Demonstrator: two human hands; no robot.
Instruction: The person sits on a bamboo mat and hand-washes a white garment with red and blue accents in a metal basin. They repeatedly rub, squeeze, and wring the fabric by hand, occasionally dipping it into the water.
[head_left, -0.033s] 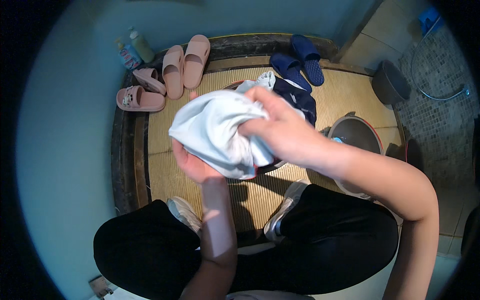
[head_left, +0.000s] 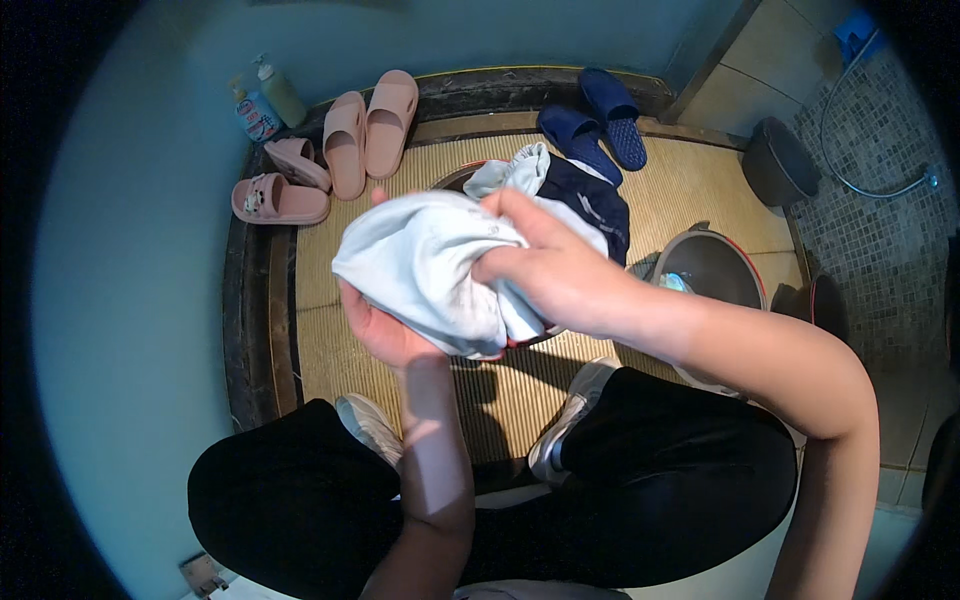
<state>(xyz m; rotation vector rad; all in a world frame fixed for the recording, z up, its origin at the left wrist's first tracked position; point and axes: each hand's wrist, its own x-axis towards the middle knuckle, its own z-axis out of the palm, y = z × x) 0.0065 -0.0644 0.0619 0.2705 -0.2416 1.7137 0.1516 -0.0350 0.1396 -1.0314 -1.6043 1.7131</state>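
Note:
A bunched pale blue-white cloth (head_left: 410, 260), perhaps a garment, is held up in front of me between both hands. My left hand (head_left: 385, 335) supports it from below and the left; most of its fingers are hidden behind the fabric. On the right side, my right hand (head_left: 550, 260) grips a fold between thumb and fingers. Beneath the cloth, a basin (head_left: 455, 180) shows only part of its rim. Dark navy clothing (head_left: 595, 205) and a pale crumpled piece of fabric (head_left: 515, 170) are heaped at the basin's far right side.
To the right stands a grey bucket (head_left: 715, 260) with something light blue inside. A dark bin (head_left: 780, 165) is farther right. Pink slippers (head_left: 390, 120), navy slippers (head_left: 612, 120) and pump bottles (head_left: 280, 95) line the far edge of the woven mat (head_left: 335, 350).
The cloth and both hands have shifted slightly to the left. Its folds by my right thumb have changed a little, while the grip of both hands looks the same.

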